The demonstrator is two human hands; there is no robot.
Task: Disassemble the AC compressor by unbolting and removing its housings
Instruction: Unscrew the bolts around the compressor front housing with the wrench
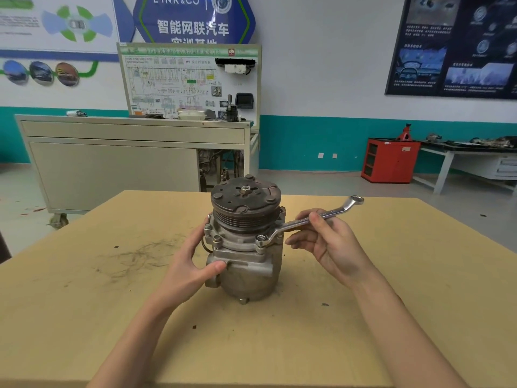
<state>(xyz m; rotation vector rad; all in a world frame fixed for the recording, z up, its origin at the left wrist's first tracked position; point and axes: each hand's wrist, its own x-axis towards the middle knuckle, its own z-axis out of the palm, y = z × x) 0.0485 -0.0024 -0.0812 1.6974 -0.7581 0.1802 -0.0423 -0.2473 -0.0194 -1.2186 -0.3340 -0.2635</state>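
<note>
A grey metal AC compressor stands upright in the middle of the table, its dark rusty pulley and clutch plate on top. My left hand grips the compressor's left side, thumb across the front housing. My right hand holds the shaft of a silver ring wrench. The wrench's near ring sits over a housing bolt on the front right flange. Two more flange bolts show on the left.
The tan table carries scuff marks and thin wire-like scratches left of the compressor. Beyond it stand a grey training bench, a red cabinet and a white workbench with parts.
</note>
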